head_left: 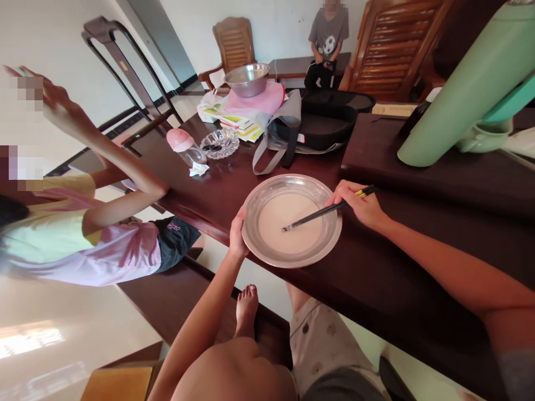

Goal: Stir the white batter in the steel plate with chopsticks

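Observation:
A wide metal bowl rests at the edge of the dark table, with a pale, creamy liquid inside. At its left side, my left hand is closed on the rim, the fingers partly hidden beneath the bowl. Over the right rim, my right hand grips a pair of black chopsticks with gold bands near the top. The chopstick tips reach down to the liquid near the bowl's middle and look coated with it.
Behind the bowl are a grey-black bag, a glass ashtray, a pink-topped bottle and another metal bowl on books. A green flask stands at right. One person sits at left; another sits farther back.

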The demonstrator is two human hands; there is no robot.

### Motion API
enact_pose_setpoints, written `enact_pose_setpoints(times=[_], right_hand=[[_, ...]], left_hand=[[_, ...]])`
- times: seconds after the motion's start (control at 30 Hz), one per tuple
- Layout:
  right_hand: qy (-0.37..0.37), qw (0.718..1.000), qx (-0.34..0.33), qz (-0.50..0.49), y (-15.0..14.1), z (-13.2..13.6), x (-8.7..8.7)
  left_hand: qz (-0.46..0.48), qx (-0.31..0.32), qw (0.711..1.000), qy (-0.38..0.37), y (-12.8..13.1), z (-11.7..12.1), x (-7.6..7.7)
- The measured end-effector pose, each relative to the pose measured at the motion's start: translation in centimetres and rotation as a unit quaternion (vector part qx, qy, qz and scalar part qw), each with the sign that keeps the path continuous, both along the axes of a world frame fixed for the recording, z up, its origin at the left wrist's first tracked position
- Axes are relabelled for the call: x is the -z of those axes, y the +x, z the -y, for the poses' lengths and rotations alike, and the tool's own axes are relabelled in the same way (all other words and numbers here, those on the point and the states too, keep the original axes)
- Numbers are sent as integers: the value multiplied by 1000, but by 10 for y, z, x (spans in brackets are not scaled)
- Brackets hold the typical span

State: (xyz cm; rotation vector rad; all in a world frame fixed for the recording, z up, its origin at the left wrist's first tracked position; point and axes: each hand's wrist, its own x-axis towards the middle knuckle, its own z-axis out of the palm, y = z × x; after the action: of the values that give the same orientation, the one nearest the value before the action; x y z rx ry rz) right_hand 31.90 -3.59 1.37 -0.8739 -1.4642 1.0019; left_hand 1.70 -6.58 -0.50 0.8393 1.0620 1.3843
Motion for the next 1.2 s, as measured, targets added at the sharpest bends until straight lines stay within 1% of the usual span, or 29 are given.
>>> enact_pose_setpoints(times=[0.13,0.2,0.27,0.3,0.37,0.43,0.5,0.6,0.67,0.77,0.83,0.93,0.97,1.0,1.07,1.1,1.13,1.2], right_hand=[[4,998,49,-32,0,-1,0],[-1,999,34,-33,0,-1,-1],[-2,1000,10,-7,0,0,-1],[0,1000,8,4,0,0,-2],[6,1000,30,-3,0,0,-2],[7,998,53,-30,1,-1,-2],[2,998,47,-42,1,-1,-1],[-3,1000,11,-8,0,-1,-1],[0,1000,20,0,1,-1,-1],[9,998,54,-38,3,-3,0],[7,998,33,-48,2,-2,0],[-9,1000,-11,-2,0,0,-1],[-7,1000,-8,8,0,0,-1],[-3,1000,10,6,0,-1,-1],[5,998,54,-17,2,-3,0],[6,997,65,-33,3,-4,0],[3,997,61,-43,3,-4,1],[-8,999,25,-39,3,-4,3]], left_hand=[[3,2,1000,-2,1,1,-1],[2,1,1000,-3,0,1,-1],[-3,-1,1000,-1,0,0,-1],[-5,-2,1000,0,0,0,-1],[-5,-1,1000,4,0,0,-1],[1,3,1000,7,1,0,-1],[4,6,1000,8,1,0,-1],[1,4,1000,2,1,0,-1],[0,0,1000,-1,1,0,-1],[3,2,1000,2,1,0,0],[3,4,1000,5,1,0,0],[-2,1,1000,2,1,-1,-1],[-1,0,1000,-1,1,0,-1],[2,-1,1000,-3,1,0,-1],[9,-1,1000,-4,1,0,-2],[11,1,1000,-3,2,0,-3],[11,2,1000,-1,2,0,-3],[6,5,1000,2,2,0,-3]])
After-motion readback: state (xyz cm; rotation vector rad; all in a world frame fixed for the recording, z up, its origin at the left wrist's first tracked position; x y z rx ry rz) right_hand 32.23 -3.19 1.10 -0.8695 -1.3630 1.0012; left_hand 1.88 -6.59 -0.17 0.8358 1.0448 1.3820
